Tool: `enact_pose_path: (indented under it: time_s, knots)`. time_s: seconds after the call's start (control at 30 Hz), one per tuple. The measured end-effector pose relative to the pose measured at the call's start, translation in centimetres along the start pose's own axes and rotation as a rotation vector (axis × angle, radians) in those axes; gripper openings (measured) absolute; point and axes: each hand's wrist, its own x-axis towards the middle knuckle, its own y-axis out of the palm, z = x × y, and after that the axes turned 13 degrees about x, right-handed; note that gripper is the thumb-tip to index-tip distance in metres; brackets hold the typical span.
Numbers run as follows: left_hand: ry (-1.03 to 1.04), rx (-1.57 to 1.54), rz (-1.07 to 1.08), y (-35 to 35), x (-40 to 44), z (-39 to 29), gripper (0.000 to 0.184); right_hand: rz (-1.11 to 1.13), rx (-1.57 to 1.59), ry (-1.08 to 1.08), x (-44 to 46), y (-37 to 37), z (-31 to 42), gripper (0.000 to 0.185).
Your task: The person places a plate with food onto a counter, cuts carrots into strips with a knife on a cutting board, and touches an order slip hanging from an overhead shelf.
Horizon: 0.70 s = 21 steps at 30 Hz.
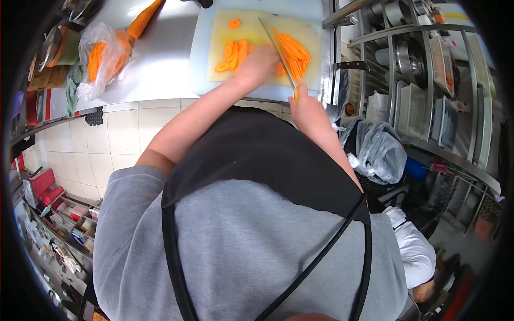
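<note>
My right hand (309, 109) is wrapped round the handle of a kitchen knife (277, 51), its blade pointing away from me across a yellowed cutting board (217, 32). With bent fingers, my left hand (259, 66) presses on carrot slices against the blade's left side; its fingertips are partly hidden. Left of that hand lie overlapping carrot slices (231, 56), and a single carrot round (234, 23) sits farther back. Thin carrot strips (293, 53) are heaped along the right side of the blade.
A plastic bag of carrots (110, 53) and a large carrot (143, 18) lie on the steel counter (166, 48) to the left. At right are a black-handled knife (350, 65), metal shelving (393, 40) and a lined bin (381, 152). A person in white (412, 249) is behind me.
</note>
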Motion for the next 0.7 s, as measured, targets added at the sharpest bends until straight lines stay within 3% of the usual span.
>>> enact_pose_path:
  time_s: [0.13,0.2,0.5,0.6,0.7]
  knots:
    - [0.007,-0.045,-0.019,-0.4,-0.1,-0.3,0.018,-0.038,0.031,0.032,1.7,2.6,-2.7,0.025]
    - [0.017,-0.042,-0.021,-0.7,-0.1,-0.3,0.018,-0.111,-0.040,-0.242,3.3,2.6,-2.5,0.026]
    - [-0.008,-0.033,-0.016,-0.3,-0.1,-0.1,0.016,-0.025,-0.001,0.039,1.3,1.9,-1.2,0.025]
    - [0.022,-0.037,-0.017,-0.9,-0.1,-0.2,0.015,-0.140,0.000,-0.141,3.8,3.4,-2.7,0.025]
    - [0.040,-0.038,-0.030,-1.3,0.0,-0.5,0.015,-0.143,-0.031,-0.160,5.7,2.9,-1.8,0.025]
